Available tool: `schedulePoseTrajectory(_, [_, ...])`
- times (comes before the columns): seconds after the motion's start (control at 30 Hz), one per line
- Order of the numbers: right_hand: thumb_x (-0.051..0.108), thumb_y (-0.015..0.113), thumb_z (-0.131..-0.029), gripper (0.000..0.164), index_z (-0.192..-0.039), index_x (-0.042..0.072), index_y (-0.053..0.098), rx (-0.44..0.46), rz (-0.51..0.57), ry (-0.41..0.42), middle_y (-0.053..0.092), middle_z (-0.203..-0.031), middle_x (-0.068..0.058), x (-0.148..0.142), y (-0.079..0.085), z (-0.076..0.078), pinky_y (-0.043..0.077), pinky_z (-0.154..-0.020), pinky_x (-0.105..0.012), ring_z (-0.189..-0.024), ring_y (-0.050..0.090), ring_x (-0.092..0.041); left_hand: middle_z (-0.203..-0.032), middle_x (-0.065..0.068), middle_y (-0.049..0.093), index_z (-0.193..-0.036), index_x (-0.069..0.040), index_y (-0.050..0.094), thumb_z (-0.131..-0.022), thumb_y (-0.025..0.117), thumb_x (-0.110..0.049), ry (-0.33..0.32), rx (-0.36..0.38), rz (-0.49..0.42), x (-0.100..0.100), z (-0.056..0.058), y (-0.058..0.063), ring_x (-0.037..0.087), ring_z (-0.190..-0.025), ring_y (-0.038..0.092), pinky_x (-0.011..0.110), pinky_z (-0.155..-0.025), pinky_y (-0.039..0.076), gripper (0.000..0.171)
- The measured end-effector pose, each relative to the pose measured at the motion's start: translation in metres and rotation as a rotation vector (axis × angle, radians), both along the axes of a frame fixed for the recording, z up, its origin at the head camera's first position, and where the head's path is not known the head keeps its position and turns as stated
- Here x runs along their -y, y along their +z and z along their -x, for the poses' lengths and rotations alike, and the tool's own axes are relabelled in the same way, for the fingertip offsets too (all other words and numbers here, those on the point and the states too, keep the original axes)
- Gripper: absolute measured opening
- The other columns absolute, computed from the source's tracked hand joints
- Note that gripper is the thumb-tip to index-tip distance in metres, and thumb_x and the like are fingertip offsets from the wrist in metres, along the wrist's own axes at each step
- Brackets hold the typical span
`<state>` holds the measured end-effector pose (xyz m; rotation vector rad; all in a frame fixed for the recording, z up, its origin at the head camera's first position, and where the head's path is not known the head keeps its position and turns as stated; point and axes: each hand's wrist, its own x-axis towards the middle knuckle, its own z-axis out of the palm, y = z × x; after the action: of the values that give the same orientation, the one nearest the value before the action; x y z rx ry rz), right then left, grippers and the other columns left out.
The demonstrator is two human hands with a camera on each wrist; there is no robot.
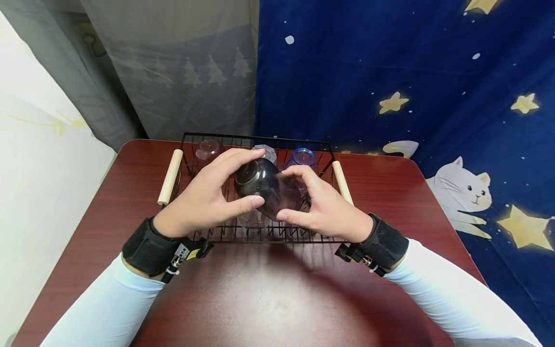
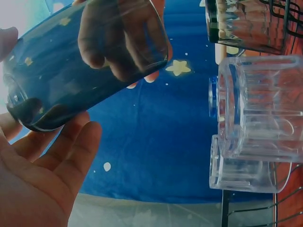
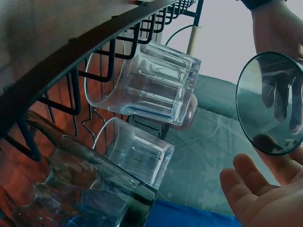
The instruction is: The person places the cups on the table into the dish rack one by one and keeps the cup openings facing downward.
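Observation:
A smoky dark drinking glass [image 1: 257, 177] is held tilted above a wire basket, its base toward the left and its open rim toward the right. My left hand [image 1: 212, 193] grips it near the base, thumb on the near side and fingers on the far side. The right hand [image 1: 323, 202] holds it by the rim end with thumb and fingers. In the left wrist view the smoky glass [image 2: 57, 78] is see-through, and the right hand's fingers show through its wall. From the right wrist view its round rim [image 3: 240, 97] faces the camera.
The black wire basket [image 1: 277, 241] has two wooden handles [image 1: 171, 177] and stands on a red-brown table [image 1: 381, 183]. Inside are upside-down glasses: a pinkish one [image 1: 208, 150], a blue one [image 1: 302, 155], clear ones [image 3: 156, 85] and a dark-based one [image 3: 139, 205]. Curtains [image 1: 329, 72] hang behind.

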<state>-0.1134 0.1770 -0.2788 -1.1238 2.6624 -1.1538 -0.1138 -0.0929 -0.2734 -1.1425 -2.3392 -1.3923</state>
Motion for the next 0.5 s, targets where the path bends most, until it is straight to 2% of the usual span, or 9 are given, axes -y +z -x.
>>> schedulePoseTrajectory(0.1, [0.034,0.075,-0.091,0.063,-0.143,0.015,0.043,-0.019,-0.027,-0.001,0.051,-0.14,0.0,0.001,-0.002,0.002,0.044,-0.103,-0.039,-0.123,0.052,-0.015,-0.143,0.001,0.051,-0.151,-0.019,0.046,-0.084,0.082,-0.024,0.032,-0.009,0.03,0.006,0.002,0.0,0.013,-0.129,0.048,0.031,-0.1,0.046,0.076])
schedulePoseTrajectory(0.17, [0.042,0.066,-0.096,0.059,-0.144,0.016,0.043,-0.047,-0.048,-0.028,0.051,-0.142,-0.001,-0.003,-0.002,0.002,0.028,-0.116,-0.045,-0.129,0.048,-0.018,-0.141,0.0,0.053,-0.15,-0.02,0.047,-0.084,0.082,-0.028,0.064,-0.025,0.064,0.009,0.004,0.002,0.013,-0.128,0.049,0.034,-0.101,0.046,0.075])
schedulePoseTrajectory(0.23, [0.051,0.055,-0.1,0.059,-0.144,0.014,0.043,-0.07,-0.033,-0.036,0.051,-0.142,-0.004,-0.008,-0.002,0.002,0.019,-0.117,-0.048,-0.131,0.047,-0.021,-0.139,0.001,0.055,-0.148,-0.019,0.049,-0.084,0.081,-0.031,0.101,-0.036,0.113,0.015,0.005,0.004,0.013,-0.126,0.05,0.036,-0.1,0.046,0.073])
schedulePoseTrajectory(0.33, [0.063,0.042,-0.1,0.068,-0.142,0.01,0.043,-0.109,0.014,-0.048,0.052,-0.14,-0.007,-0.015,-0.001,0.004,0.024,-0.11,-0.043,-0.13,0.044,-0.023,-0.136,0.0,0.057,-0.147,-0.02,0.051,-0.084,0.08,-0.036,0.175,-0.03,0.217,0.026,0.007,0.006,0.013,-0.12,0.053,0.04,-0.096,0.043,0.071])
schedulePoseTrajectory(0.4, [0.064,0.037,-0.1,0.071,-0.142,0.007,0.043,-0.119,0.064,-0.036,0.053,-0.139,-0.009,-0.018,-0.002,0.006,0.035,-0.097,-0.036,-0.125,0.043,-0.024,-0.135,0.002,0.057,-0.146,-0.019,0.052,-0.085,0.079,-0.038,0.222,-0.016,0.29,0.033,0.008,0.006,0.015,-0.119,0.054,0.042,-0.092,0.037,0.07])
schedulePoseTrajectory(0.43, [0.065,0.036,-0.1,0.072,-0.141,0.006,0.043,-0.131,0.073,-0.04,0.054,-0.138,-0.01,-0.02,-0.003,0.007,0.035,-0.094,-0.035,-0.124,0.042,-0.024,-0.136,0.003,0.057,-0.146,-0.019,0.052,-0.086,0.078,-0.039,0.244,-0.004,0.323,0.037,0.008,0.006,0.016,-0.118,0.054,0.044,-0.091,0.037,0.069])
schedulePoseTrajectory(0.5, [0.063,0.035,-0.101,0.071,-0.142,0.005,0.043,-0.13,0.092,-0.046,0.054,-0.137,-0.011,-0.024,-0.005,0.008,0.038,-0.095,-0.036,-0.125,0.042,-0.023,-0.136,0.006,0.056,-0.146,-0.017,0.052,-0.087,0.076,-0.039,0.278,0.027,0.372,0.044,0.009,0.004,0.02,-0.119,0.054,0.047,-0.093,0.035,0.067])
